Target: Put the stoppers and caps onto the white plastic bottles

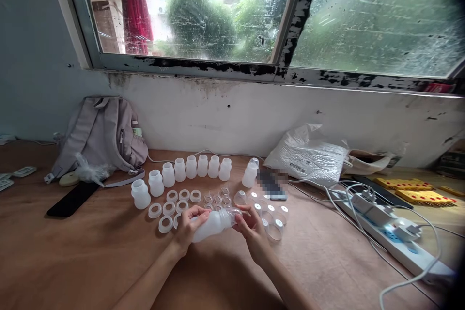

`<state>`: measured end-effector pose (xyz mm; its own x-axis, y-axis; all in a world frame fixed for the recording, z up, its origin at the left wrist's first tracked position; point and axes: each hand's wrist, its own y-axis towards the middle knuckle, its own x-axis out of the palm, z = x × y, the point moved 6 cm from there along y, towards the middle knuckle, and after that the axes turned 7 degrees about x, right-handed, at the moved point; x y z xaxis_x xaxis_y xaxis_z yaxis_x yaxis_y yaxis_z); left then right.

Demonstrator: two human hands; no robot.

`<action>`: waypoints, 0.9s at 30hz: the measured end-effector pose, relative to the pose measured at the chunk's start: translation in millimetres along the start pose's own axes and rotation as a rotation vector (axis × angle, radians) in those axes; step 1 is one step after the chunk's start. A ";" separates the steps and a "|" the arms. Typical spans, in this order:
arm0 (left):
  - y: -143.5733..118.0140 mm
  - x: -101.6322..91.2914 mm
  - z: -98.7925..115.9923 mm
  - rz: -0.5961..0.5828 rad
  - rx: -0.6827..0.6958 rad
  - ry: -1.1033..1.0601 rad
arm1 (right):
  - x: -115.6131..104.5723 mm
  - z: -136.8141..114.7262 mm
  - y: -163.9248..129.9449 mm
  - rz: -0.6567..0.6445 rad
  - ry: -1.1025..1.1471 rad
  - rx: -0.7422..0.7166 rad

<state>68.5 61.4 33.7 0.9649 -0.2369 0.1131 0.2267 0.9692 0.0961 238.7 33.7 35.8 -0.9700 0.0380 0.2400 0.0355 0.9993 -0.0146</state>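
My left hand (190, 226) wraps round the body of a frosted white baby bottle (211, 225), tilted with its top to the right. At that top, the fingers of my right hand (252, 230) grip a clear cap (229, 217). Behind my left hand lie several white screw rings (169, 208), some partly hidden by it. Several clear, small nipple-like pieces (217, 199) lie just beyond the bottle. Right of my right hand are several clear domed caps (275, 229) with white dots. Open bottles (156, 183) stand in a curved row behind, and one capped bottle (250, 173) stands right of them.
A backpack (105, 131) and a black phone-like slab (72, 199) lie left. At the back right are a silver plastic mailer (308, 152) and a partly blurred phone (278, 194). A power strip (426, 256) with loose white cables and yellow pieces (425, 197) occupies the right.
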 end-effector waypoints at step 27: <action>-21.8 4.4 23.8 0.119 0.588 0.535 | 7.1 1.8 -5.2 0.014 -0.019 0.026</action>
<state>64.6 37.7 55.6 0.9448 0.0743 -0.3193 0.1550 0.7569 0.6349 231.2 28.8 35.8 -0.9738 0.0519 0.2214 0.0434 0.9981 -0.0434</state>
